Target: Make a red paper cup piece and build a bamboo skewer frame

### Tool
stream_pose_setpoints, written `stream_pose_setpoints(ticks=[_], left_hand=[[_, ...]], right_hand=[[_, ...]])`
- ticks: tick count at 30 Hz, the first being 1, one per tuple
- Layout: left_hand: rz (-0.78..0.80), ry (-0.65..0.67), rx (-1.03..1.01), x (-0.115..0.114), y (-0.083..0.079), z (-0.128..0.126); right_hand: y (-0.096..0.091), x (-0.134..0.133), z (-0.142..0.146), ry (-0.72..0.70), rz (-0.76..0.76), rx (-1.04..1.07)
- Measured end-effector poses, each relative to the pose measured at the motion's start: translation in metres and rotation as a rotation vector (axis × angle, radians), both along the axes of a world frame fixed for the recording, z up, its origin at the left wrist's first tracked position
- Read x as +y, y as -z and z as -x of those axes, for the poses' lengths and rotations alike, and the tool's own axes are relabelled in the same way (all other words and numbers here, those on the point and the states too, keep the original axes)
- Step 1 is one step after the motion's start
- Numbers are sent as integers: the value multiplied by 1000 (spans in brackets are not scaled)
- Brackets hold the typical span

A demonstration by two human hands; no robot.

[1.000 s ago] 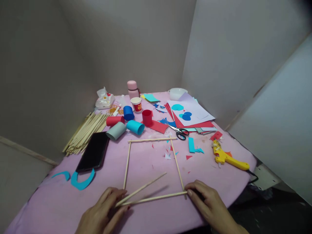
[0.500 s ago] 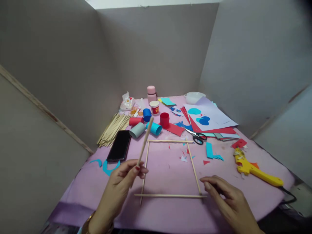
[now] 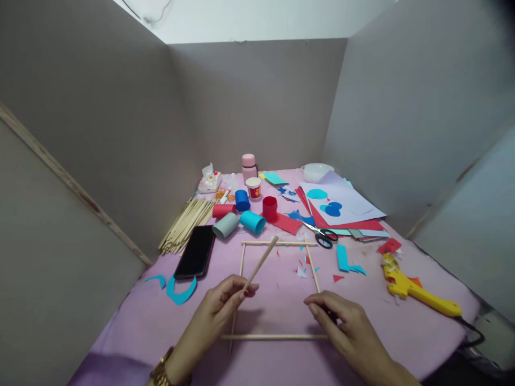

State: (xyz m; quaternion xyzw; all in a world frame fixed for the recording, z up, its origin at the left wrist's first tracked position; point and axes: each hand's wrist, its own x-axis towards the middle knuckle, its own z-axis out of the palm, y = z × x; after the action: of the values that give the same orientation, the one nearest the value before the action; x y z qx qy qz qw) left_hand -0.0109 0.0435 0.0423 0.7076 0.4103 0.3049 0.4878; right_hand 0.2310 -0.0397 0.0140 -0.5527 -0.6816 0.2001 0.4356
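My left hand (image 3: 219,305) pinches a loose wooden stick (image 3: 263,260) and holds it above the pink table (image 3: 120,332), its far end pointing up and right. A square frame of wooden sticks (image 3: 277,336) lies flat below it. My right hand (image 3: 346,327) rests with curled fingers on the frame's near right corner, covering that joint. Whether it grips the frame stick or only presses on it does not show.
A bundle of sticks (image 3: 185,222) and a black phone (image 3: 196,251) lie at left. Paper rolls (image 3: 251,221), small cups, scissors (image 3: 324,235) and coloured paper sheets (image 3: 341,206) fill the back. A yellow glue gun (image 3: 418,289) lies at right. Grey panels wall the table.
My left hand lifted the loose stick off the frame, swung it upright, then lowered it to a slant. My right hand moved back onto the frame's right corner.
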Motion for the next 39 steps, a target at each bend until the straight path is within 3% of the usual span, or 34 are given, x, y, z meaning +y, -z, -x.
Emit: stream_pose_setpoints(ticks=[6, 16, 19, 23, 27, 30, 34, 39], left_hand=[[-64, 8, 17, 7, 7, 3], [-153, -29, 48, 14, 15, 9], [-212, -115, 8, 18, 15, 14], [-329, -391, -65, 31, 22, 23], [-485, -747, -143, 52, 37, 36], [-558, -920, -197, 62, 49, 44], [-589, -1003, -250, 65, 59, 50], [-570, -995, -262, 64, 65, 57]], right_hand=[[9, 5, -10, -3, -7, -52], [1, 13, -20, 44, 8, -61], [-1, 20, -26, 4, 7, -104], [-12, 43, -21, -65, -42, -192], [-42, 89, 10, -75, -109, -376], [-63, 135, 49, -109, -147, -556], [-71, 203, 114, -178, -178, -702], [-61, 278, 188, -288, -179, -890]])
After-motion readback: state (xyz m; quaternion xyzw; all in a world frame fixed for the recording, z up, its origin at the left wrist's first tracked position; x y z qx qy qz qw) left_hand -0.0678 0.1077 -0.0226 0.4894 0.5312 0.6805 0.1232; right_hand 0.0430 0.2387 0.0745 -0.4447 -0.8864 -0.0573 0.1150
